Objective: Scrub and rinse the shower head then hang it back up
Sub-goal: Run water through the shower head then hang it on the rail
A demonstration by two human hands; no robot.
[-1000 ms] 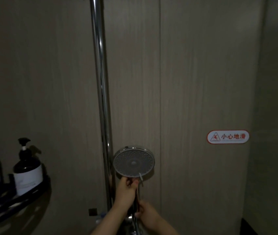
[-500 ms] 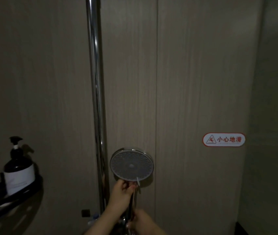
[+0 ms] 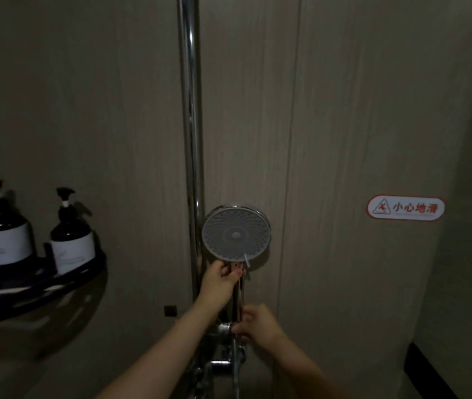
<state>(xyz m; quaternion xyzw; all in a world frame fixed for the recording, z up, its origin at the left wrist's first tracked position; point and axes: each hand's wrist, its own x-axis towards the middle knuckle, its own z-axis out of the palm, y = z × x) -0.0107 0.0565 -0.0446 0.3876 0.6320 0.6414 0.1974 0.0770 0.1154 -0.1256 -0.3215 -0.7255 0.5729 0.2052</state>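
Shower head [image 3: 236,233], at about 6 o'clock of centre, faces the camera with its round nozzle plate upright, just right of the vertical chrome riser pipe [image 3: 191,125]. The left hand [image 3: 219,280] has its grip closed round the top of the handle directly under the plate, thumb and fingers curled, probably to steady the head. The right hand [image 3: 257,323], at 6 o'clock of the left, has its fingers curled about the lower end of the handle by the chrome bracket [image 3: 224,329]; in this dim light I cannot tell whether it is seating the handle or only guiding it. The head thus appears to be at or just above its holder, suggesting the hanging-up step. At 3 o'clock a wall sign [image 3: 405,207] reads "小心地滑" beside a slip pictogram. At 9 o'clock two dark pump bottles [image 3: 69,237] stand on a corner shelf [image 3: 56,286]; their pale labels are illegible.
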